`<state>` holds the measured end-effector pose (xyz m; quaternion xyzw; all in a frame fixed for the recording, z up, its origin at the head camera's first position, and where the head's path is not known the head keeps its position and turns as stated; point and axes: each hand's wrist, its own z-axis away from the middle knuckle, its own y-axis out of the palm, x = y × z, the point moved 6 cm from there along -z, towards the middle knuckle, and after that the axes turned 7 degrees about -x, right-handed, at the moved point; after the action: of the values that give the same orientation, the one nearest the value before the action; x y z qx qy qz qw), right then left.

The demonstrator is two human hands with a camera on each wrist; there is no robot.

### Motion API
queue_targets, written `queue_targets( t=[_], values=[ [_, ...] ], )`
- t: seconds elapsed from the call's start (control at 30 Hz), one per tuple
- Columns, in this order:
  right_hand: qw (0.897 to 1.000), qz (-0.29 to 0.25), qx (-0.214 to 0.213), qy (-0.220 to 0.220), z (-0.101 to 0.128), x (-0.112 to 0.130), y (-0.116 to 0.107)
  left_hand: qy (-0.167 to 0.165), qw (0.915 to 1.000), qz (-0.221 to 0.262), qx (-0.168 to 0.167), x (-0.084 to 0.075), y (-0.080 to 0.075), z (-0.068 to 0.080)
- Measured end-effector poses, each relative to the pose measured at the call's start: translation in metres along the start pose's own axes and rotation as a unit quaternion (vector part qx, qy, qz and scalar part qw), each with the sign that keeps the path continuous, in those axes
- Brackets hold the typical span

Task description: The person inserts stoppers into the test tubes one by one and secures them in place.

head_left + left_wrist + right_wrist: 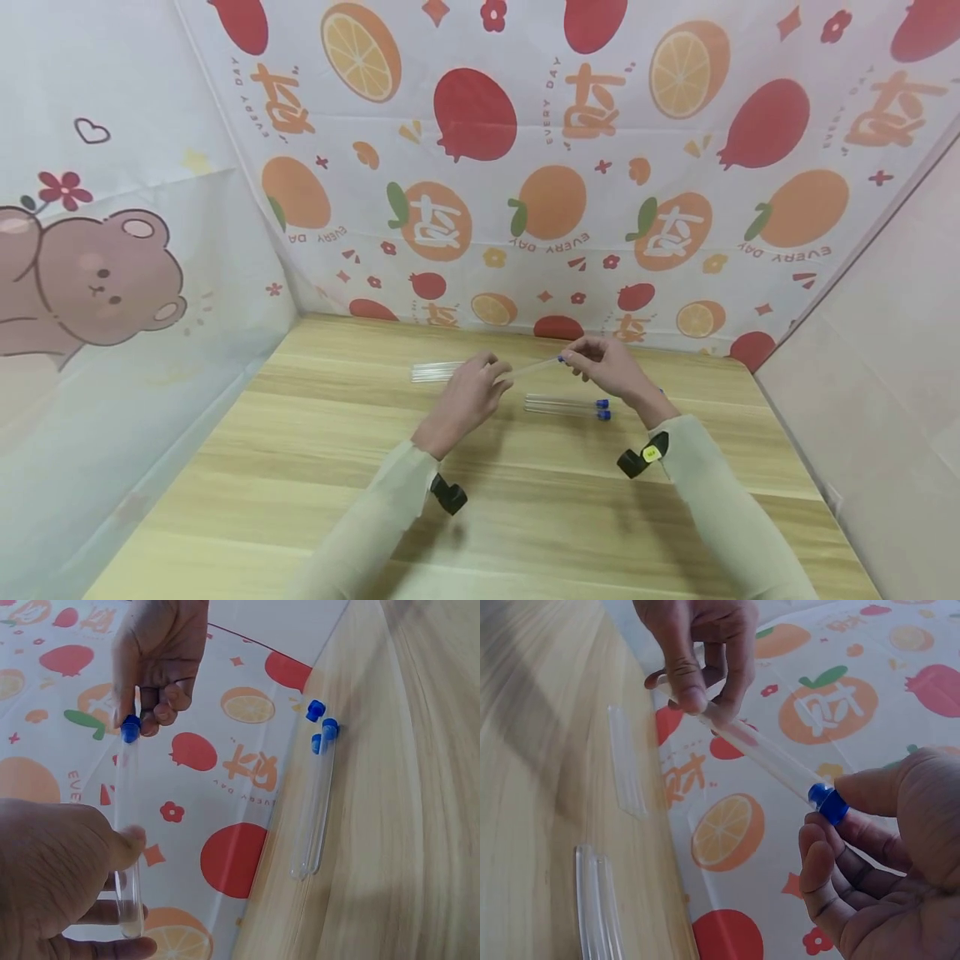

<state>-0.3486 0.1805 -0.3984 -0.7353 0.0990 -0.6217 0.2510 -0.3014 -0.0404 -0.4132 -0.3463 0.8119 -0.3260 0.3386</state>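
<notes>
**Clear tube held between 2 hands above a wooden table**

Above the far middle of the wooden table (315, 467), 1 clear test tube (127, 825) is held off the surface, spanning the gap between both hands. Left hand (467, 398): fingers and thumb curled round the tube's closed, rounded end. Right hand (609, 367): fingertips pinching the blue cap (829, 803) at the tube's other end; from these views I cannot tell whether the cap is fully seated.

On the table, just below the right hand: 2 capped tubes (566, 407), lying side by side and touching, blue caps toward the right. A loose blue cap (315, 709) lies just beside their capped ends. Near the back edge, left of the left hand: a small row of clear uncapped tubes (437, 372), lying flat.

Surround: fruit-print cloth (525, 167) behind the table, a bear-print panel (97, 275) on the left. Both forearms wear pale sleeves (720, 500).
</notes>
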Motion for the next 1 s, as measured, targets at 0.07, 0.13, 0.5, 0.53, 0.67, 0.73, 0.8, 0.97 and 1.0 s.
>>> queue_targets(
  t=[0.07, 0.13, 0.5, 0.53, 0.67, 0.73, 0.8, 0.97, 1.0],
  values=[
    [1.0, -0.002, -0.006, 0.002, -0.001, -0.001, -0.003, -0.005, 1.0, 0.008, 0.0, -0.001, 0.001, -0.001],
    [1.0, -0.005, -0.01, 0.007, -0.001, -0.003, -0.007, -0.011, 0.9998, 0.016, 0.0, -0.002, 0.002, -0.002],
    [0.998, -0.017, -0.025, 0.053, -0.003, -0.015, -0.025, -0.003, 0.9998, 0.022, 0.001, -0.007, 0.006, -0.007],
    [0.998, -0.016, -0.027, 0.055, -0.003, -0.016, -0.026, -0.003, 0.9998, 0.021, -0.001, -0.007, 0.006, -0.007],
    [0.998, -0.013, -0.035, 0.059, -0.005, -0.021, -0.032, -0.003, 0.9999, 0.014, -0.006, -0.006, 0.006, -0.008],
    [0.997, -0.018, -0.037, 0.065, -0.006, -0.025, -0.033, -0.003, 0.9999, 0.009, -0.01, -0.006, 0.007, -0.007],
    [0.997, -0.021, -0.038, 0.07, -0.006, -0.029, -0.033, 0.001, 0.9998, 0.011, -0.016, -0.006, 0.008, -0.006],
    [0.996, -0.023, -0.042, 0.075, -0.005, -0.036, -0.034, 0.007, 0.9996, 0.01, -0.025, -0.003, 0.013, -0.005],
    [0.996, -0.024, -0.044, 0.073, -0.005, -0.037, -0.034, 0.007, 0.9996, 0.008, -0.026, -0.002, 0.014, -0.005]
  ],
)
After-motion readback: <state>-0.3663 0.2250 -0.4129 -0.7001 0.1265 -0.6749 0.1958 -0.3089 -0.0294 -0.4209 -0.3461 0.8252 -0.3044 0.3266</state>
